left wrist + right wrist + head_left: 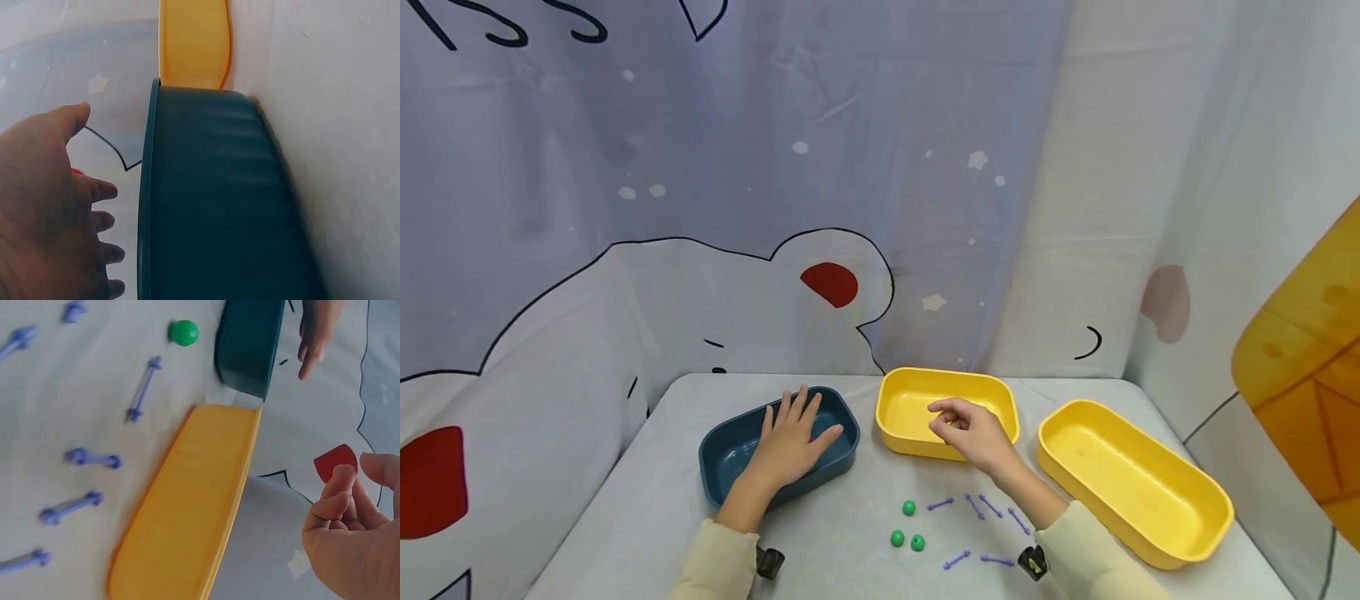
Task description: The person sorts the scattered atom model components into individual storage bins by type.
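Over the blue tray (pixel 824 476), left hand (pixel 792 443) splayed; right hand (pixel 973 432) half-curled.

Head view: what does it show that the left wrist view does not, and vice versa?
Only the head view shows the right hand, green balls, knob-ended purple rods and the inside of the teal tray.
Only the left wrist view shows the palm of the left hand.
Both show the left hand, teal tray, at least one yellow tray and printed curtain.

I note smooth, glossy plastic in teal tray (pixel 730 454) and yellow trays (pixel 1135 475); my sleeves (pixel 718 562), matt cloth; backdrop (pixel 737 150), creased cloth.
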### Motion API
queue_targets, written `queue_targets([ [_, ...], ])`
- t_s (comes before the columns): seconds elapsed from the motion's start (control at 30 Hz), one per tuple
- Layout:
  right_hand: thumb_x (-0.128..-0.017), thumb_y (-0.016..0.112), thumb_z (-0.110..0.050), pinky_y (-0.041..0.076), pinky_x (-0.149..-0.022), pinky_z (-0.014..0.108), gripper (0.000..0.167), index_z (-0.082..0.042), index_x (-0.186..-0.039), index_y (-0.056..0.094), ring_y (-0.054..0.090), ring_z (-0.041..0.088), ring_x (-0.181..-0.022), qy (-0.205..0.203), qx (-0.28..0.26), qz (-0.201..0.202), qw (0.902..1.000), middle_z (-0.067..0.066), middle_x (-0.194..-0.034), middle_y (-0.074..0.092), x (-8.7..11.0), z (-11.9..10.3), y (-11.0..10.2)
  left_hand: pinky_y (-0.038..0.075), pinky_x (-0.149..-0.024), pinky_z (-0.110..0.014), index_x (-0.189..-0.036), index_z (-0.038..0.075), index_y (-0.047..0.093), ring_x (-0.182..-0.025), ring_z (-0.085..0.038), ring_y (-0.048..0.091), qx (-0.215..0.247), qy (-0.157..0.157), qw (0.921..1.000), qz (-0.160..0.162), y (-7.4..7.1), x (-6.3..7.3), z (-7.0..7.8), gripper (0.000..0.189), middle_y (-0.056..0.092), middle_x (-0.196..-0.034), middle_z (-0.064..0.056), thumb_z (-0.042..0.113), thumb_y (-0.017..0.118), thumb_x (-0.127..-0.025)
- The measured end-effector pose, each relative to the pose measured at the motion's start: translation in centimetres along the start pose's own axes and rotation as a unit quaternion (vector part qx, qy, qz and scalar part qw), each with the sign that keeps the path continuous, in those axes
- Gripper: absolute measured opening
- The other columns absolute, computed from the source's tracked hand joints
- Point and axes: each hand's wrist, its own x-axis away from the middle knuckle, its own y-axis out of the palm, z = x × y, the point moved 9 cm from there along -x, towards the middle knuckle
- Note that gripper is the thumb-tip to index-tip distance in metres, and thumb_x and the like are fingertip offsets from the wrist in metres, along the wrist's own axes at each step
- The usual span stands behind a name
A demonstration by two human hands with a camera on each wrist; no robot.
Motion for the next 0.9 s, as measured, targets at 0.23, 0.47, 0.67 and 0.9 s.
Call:
queue_targets([
  [0.23, -0.093, 0.075, -0.016, 0.049, -0.059, 0.022, 0.029, -0.003, -0.118, 0.070, 0.059, 0.015, -0.070, 0.007, -0.007, 0.010, 0.9999, 0.002, -0.088, 0.067, 1.4, 1.7, -1.7, -0.002, -0.122, -0.064, -0.162, 0.014, 0.024, -0.156, -0.038, -0.002, 0.008, 0.009, 0.9999, -0.009, 0.7, -1.0, 1.4, 0.082, 0.006, -0.170, -0.011, 0.066, 0.041, -0.101],
  [0.47, -0.092, 0.076, -0.015, 0.048, -0.060, 0.020, 0.028, 0.000, -0.116, 0.070, 0.056, 0.009, -0.070, 0.014, -0.020, 0.027, 0.9993, 0.004, -0.089, 0.067, 3.3, 3.2, -3.1, 0.001, -0.123, -0.062, -0.163, 0.016, 0.021, -0.156, -0.035, -0.003, 0.015, 0.029, 0.9993, -0.020, 1.7, -1.7, 2.8, 0.081, 0.006, -0.171, -0.010, 0.064, 0.042, -0.101],
  [0.67, -0.092, 0.074, -0.010, 0.050, -0.061, 0.020, 0.030, 0.005, -0.118, 0.068, 0.057, 0.007, -0.068, 0.012, -0.042, 0.023, 0.9988, 0.008, -0.089, 0.067, 4.9, 4.3, -4.0, 0.003, -0.123, -0.061, -0.163, 0.015, 0.020, -0.157, -0.034, 0.000, 0.011, 0.045, 0.9988, -0.014, 2.3, -2.2, 3.7, 0.083, 0.007, -0.171, -0.009, 0.064, 0.043, -0.101],
  [0.9, -0.092, 0.075, -0.010, 0.050, -0.064, 0.020, 0.033, 0.005, -0.120, 0.067, 0.057, 0.007, -0.072, 0.022, -0.036, 0.030, 0.9987, 0.008, -0.092, 0.067, 6.2, 5.6, -5.2, 0.004, -0.124, -0.060, -0.163, 0.017, 0.018, -0.157, -0.033, -0.001, 0.000, 0.059, 0.9980, -0.022, 3.1, -2.9, 4.9, 0.084, 0.006, -0.171, -0.006, 0.068, 0.040, -0.100],
])
